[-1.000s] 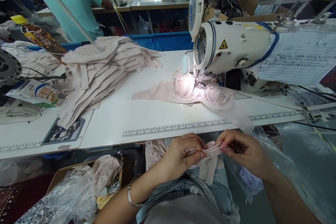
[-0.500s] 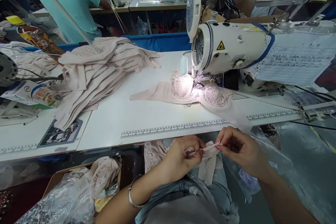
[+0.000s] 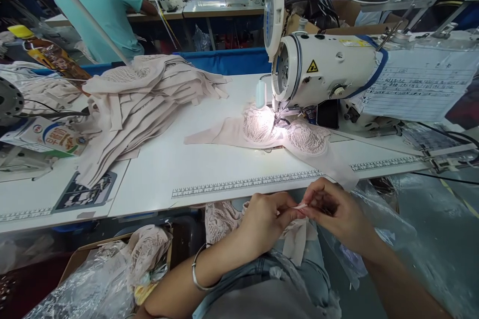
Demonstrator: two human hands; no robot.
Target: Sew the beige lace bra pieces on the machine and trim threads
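Observation:
Over my lap, just below the table's front edge, my left hand (image 3: 267, 217) and my right hand (image 3: 333, 212) pinch a thin pale pink strip of fabric (image 3: 300, 206) between the fingertips. The two hands almost touch. Lace and plain pieces of a pale pink bra (image 3: 220, 222) hang on my lap beneath them, partly hidden by the left hand. On the table, another pale pink lace bra (image 3: 305, 138) lies under the needle of the sewing machine (image 3: 325, 65), lit by its lamp. One wing of it reaches over the table edge near my right hand.
A pile of pale pink bra pieces (image 3: 149, 94) lies on the table's left. Beyond it lean a drink bottle (image 3: 56, 60) and a carton (image 3: 45, 135). Below left stands a box with plastic and lace (image 3: 145, 249). A person in a teal shirt (image 3: 99, 15) sits ahead.
My hands have come closer together, so less of the strip shows between them. The bra under the machine has stayed in place.

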